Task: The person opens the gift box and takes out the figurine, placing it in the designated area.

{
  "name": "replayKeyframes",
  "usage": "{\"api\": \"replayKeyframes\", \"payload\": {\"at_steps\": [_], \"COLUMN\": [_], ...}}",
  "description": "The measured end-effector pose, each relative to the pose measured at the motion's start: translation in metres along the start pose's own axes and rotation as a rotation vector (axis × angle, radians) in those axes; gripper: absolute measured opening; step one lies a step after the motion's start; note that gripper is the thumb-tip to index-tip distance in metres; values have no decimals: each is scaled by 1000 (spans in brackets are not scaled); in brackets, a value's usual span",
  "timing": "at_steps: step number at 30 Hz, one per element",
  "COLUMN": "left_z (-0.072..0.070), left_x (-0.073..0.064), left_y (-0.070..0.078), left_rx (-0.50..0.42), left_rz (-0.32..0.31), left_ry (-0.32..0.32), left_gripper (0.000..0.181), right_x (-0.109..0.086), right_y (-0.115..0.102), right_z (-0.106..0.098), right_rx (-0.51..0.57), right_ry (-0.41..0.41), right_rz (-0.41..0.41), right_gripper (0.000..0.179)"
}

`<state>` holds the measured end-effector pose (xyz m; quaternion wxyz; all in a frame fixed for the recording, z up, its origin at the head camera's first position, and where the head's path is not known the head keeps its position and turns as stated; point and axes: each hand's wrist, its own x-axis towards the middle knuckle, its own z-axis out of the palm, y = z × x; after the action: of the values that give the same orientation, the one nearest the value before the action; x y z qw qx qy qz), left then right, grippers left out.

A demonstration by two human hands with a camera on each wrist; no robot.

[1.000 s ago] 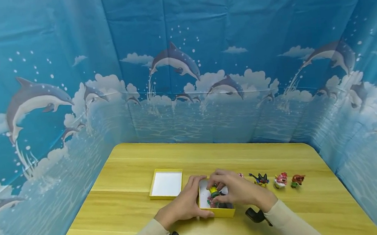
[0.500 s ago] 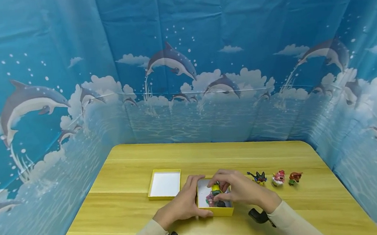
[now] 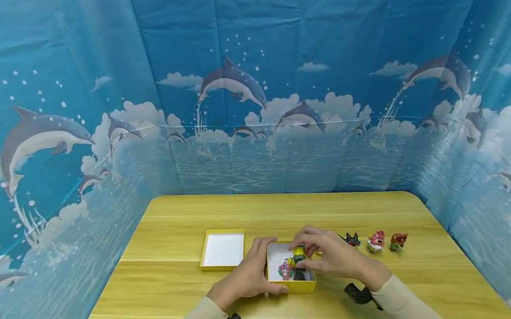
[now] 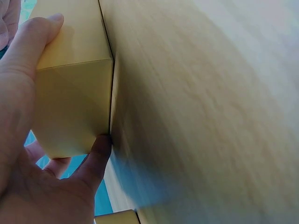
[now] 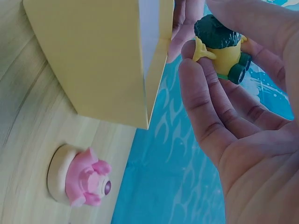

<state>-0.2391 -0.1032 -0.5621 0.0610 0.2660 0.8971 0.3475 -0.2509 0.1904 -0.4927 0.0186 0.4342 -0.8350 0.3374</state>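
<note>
My left hand (image 3: 247, 276) holds the open yellow box (image 3: 293, 288) at its left side, with the thumb across the near wall in the left wrist view. My right hand (image 3: 336, 253) pinches a small yellow and dark green figurine (image 5: 224, 46) between thumb and fingers, above the box's right side. Inside the box lie a pink figurine (image 3: 285, 270), a dark rounded piece (image 3: 299, 276) and something yellow, partly hidden. In the right wrist view, a pink figurine (image 5: 86, 179) on a pale base stands on the table beside the box.
The box lid (image 3: 217, 267) lies at the left, white inside up. Right of my right hand stand a dark figurine (image 3: 352, 240), a pink one (image 3: 376, 242) and a brown one (image 3: 398, 241). A blue dolphin curtain (image 3: 256, 169) hangs behind the yellow wooden table (image 3: 186, 212).
My right hand has drawn to the right with the yellow and green figurine, uncovering more of the pink one in the box. My left hand keeps its hold on the box.
</note>
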Motion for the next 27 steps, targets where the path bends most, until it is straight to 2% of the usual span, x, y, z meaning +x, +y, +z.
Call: {"api": "replayKeyframes", "payload": {"at_steps": [6,11,19,27], "left_z": [0,0,2,2], "left_x": [0,1,0,1], "left_y": [1,0,-1,-1], "left_rx": [-9,-10,-15,-9], "left_rz": [-6,-7,-10,-10], "left_ry": [-3,-5,-8,0], "left_gripper": [127,127,129,129], "right_x": [-7,-13,-20,-26], "right_y": [2,5,13,19], "right_z": [-6,-9,-10,-12], "right_rx": [20,-2,-3,-57], "right_ry": [-3,13,43,82], "right_rz": [47,67,63,10], "right_gripper": [32,34,35,48]}}
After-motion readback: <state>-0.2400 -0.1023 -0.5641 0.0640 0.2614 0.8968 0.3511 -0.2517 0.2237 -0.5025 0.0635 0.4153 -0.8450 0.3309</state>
